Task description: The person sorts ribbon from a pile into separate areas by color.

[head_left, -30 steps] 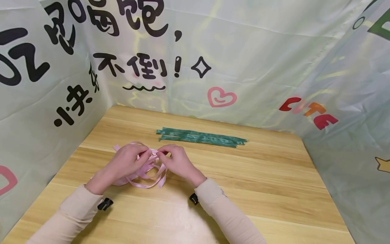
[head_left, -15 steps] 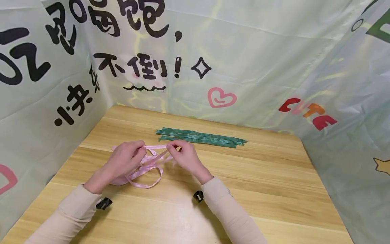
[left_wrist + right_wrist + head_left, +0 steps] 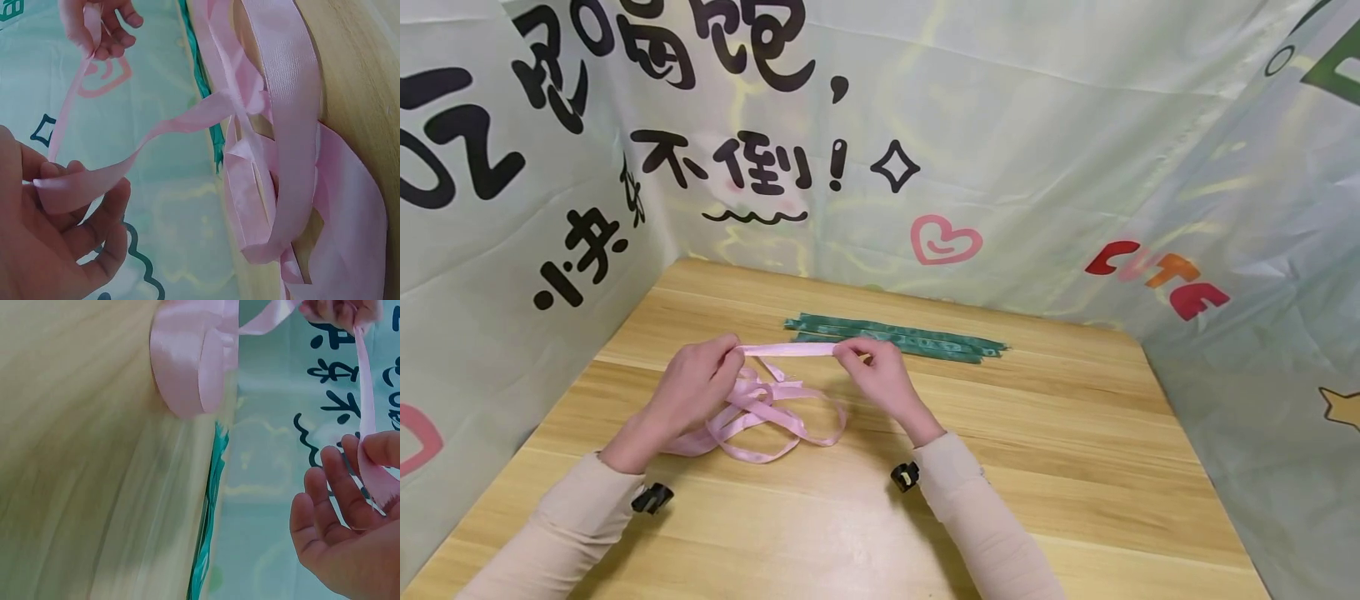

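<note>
A length of pink satin ribbon (image 3: 790, 350) is stretched between my two hands above the table. My left hand (image 3: 697, 377) pinches it at one side, and from these fingers the ribbon (image 3: 181, 122) runs on to the loose loops on the table. My right hand (image 3: 880, 372) pinches it near its frayed end (image 3: 382, 490), between thumb and forefinger. Below and between the hands lies a tangled heap of the same ribbon (image 3: 756, 454). The left hand and forearm cover part of the heap in the head view.
Several green ribbon strips (image 3: 917, 342) lie side by side near the back of the wooden table (image 3: 1075, 467), just behind the right hand. Printed cloth walls (image 3: 1037, 167) enclose the table at the back and sides.
My hands were close together over the heap and have drawn apart, the right hand moving right and the left slightly left. The ribbon between them is now longer and straight.
</note>
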{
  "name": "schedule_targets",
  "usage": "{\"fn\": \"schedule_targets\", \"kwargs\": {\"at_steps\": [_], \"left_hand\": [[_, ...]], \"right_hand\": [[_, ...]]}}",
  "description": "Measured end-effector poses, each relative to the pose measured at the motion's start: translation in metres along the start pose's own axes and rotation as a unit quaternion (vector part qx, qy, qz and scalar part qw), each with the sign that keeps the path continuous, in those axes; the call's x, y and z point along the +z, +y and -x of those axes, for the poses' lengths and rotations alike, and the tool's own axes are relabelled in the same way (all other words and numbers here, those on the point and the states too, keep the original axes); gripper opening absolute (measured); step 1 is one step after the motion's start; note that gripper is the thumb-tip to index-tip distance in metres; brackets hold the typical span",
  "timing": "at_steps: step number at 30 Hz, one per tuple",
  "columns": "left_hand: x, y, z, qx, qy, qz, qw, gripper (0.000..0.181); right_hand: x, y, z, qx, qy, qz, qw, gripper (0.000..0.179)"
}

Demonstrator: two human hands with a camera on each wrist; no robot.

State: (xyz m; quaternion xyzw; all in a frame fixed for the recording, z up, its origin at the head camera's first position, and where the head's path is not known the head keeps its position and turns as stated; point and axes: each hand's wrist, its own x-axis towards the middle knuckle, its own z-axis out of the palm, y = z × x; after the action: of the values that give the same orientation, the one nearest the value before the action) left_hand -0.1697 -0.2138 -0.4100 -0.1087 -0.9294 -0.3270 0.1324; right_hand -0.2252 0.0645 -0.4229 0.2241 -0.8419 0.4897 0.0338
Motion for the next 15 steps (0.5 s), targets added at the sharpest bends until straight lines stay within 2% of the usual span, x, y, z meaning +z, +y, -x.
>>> {"fn": "schedule_targets", "kwargs": {"at_steps": [6,10,15], "left_hand": [[0.006,0.000,-0.001,0.030,-0.051,0.001,0.9983,0.034],[0.011,0.002,-0.005,0.045,-0.045,0.000,0.9980,0.036],[0.015,0.007,-0.011,0.045,-0.036,0.004,0.9983,0.036]], "right_hand": [[-0.012,0.006,0.001,0.014,0.018,-0.003,0.9997,0.021],[-0.025,0.011,0.003,0.020,0.035,-0.004,0.9992,0.021],[-0.048,0.018,0.008,0.035,0.051,-0.002,0.9981,0.024]]}}
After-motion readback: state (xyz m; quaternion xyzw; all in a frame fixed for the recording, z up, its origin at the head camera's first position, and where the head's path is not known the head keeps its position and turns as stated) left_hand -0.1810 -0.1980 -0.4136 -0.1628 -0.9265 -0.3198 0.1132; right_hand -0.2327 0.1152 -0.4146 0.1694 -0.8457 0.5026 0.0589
